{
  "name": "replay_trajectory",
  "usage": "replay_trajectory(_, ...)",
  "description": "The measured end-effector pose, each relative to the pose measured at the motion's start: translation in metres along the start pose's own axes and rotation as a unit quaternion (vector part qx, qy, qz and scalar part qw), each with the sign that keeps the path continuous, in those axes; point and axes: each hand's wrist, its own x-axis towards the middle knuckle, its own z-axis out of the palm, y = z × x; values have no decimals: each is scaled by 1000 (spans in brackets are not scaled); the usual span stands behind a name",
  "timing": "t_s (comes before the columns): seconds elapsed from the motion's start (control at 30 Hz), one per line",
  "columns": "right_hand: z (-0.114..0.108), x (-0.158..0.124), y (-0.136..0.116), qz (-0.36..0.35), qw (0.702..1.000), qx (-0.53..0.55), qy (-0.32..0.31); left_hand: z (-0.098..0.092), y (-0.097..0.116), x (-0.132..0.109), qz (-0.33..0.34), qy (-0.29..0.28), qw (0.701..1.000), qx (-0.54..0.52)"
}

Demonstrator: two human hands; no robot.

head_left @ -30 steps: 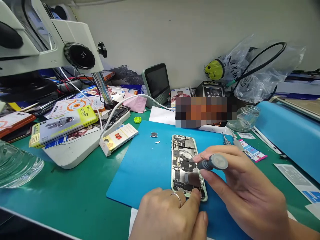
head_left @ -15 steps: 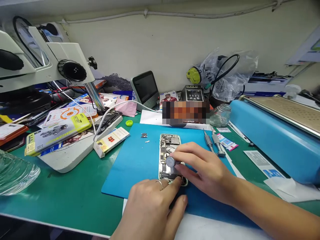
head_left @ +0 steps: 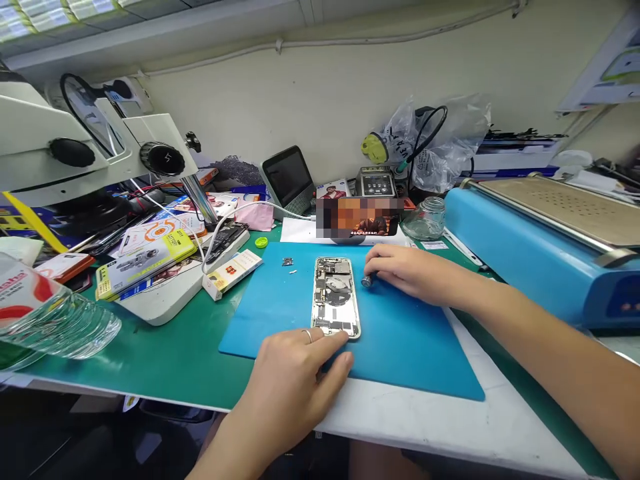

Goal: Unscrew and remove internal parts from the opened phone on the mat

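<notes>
An opened phone (head_left: pixel 335 296) with its inner boards showing lies on a blue mat (head_left: pixel 400 333). My left hand (head_left: pixel 299 373), a ring on one finger, rests at the phone's near end with fingers curled and fingertips against its bottom edge. My right hand (head_left: pixel 407 272) lies on the mat to the right of the phone, closed around a grey screwdriver (head_left: pixel 368 281) whose round cap sticks out toward the phone. Two tiny loose parts (head_left: pixel 289 264) sit on the mat to the upper left of the phone.
A white microscope (head_left: pixel 95 150) stands at the left over a base (head_left: pixel 165 293) piled with packets. A clear bottle (head_left: pixel 55 320) lies at the far left. A small screen (head_left: pixel 287 179), a glass jar (head_left: pixel 425 220) and a plastic bag (head_left: pixel 435 147) stand behind; a blue machine (head_left: pixel 540 247) fills the right.
My right hand has carried the screwdriver off the phone and set down on the mat to its right. The left hand stays at the phone's near end. The view has tilted up.
</notes>
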Motion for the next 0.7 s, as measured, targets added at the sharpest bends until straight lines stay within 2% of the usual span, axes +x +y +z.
replay_trajectory(0.3, -12, -17, 11, 74, 995, 11, -60, 3, -1, 0, 1, 7, 1000, 6)
replay_trajectory(0.7, -15, -15, 4, 101, 992, 24, -74, 5, 2, -2, -5, 10, 1000, 27)
